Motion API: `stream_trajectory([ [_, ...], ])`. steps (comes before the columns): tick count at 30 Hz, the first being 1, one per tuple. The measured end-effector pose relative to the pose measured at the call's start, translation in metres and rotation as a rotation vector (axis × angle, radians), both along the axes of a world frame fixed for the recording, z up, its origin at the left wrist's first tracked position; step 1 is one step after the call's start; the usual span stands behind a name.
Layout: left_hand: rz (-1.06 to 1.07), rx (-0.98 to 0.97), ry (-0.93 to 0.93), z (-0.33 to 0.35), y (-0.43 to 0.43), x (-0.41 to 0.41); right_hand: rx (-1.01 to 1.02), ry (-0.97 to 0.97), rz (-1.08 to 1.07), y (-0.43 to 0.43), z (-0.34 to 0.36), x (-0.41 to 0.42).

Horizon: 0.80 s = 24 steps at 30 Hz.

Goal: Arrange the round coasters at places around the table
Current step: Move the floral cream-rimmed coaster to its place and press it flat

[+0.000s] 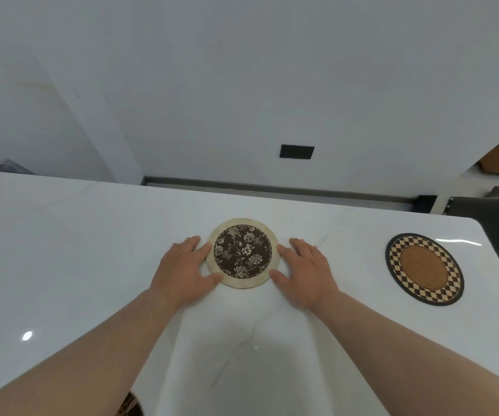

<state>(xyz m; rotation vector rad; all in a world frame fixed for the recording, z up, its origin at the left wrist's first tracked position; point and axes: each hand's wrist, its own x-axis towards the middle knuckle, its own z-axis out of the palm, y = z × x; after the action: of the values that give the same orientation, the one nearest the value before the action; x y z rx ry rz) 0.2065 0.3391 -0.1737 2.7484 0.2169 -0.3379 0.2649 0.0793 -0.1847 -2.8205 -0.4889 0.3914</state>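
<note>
The left hand (183, 267) is laid flat on the white marble-look table (77, 250), fingers spread open, with the forefinger and thumb tips touching the left rim of the round pale wooden coaster with a dark brown floral centre (243, 253). Nothing is gripped by it; the rim is only bracketed. The coaster lies flat near the table's far edge, about midway across the view.

The right hand (303, 270) is set likewise on the other side, open and flat, its forefinger and thumb tips against the right rim. The step in hand is judged to be the squaring of this coaster at its place. It would be done well by light, even pressure from both sides, so that the disc is slid rather than lifted or tilted.

Further right, well apart, a round checkered coaster with a brown leather-like centre (424, 269) lies flat near the table's rounded corner.

No brand, label or legible writing can be made out on either coaster.
</note>
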Motion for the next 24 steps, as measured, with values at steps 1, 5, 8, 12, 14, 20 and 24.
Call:
stream_trajectory([
  [1, -0.013, 0.01, 0.03, 0.003, 0.0, 0.001, -0.007, 0.011, 0.004, 0.002, 0.003, 0.002],
  [5, -0.084, 0.082, 0.083, 0.008, -0.002, -0.007, -0.038, 0.089, 0.027, 0.008, 0.02, 0.003],
  [8, -0.042, 0.06, 0.092, 0.014, 0.002, -0.025, -0.018, 0.197, 0.042, 0.004, 0.033, -0.005],
  [12, -0.041, 0.01, 0.189, 0.035, 0.005, -0.048, 0.108, 0.314, -0.017, -0.008, 0.058, -0.023],
  [14, -0.053, -0.015, 0.206, 0.051, 0.004, -0.06, 0.143, 0.311, -0.038, -0.014, 0.071, -0.033],
  [20, 0.037, -0.092, 0.147, 0.102, 0.0, -0.101, 0.175, 0.302, 0.023, -0.022, 0.117, -0.067],
  [24, 0.089, -0.111, 0.12, 0.132, 0.001, -0.13, 0.235, 0.292, 0.047, -0.022, 0.147, -0.089],
])
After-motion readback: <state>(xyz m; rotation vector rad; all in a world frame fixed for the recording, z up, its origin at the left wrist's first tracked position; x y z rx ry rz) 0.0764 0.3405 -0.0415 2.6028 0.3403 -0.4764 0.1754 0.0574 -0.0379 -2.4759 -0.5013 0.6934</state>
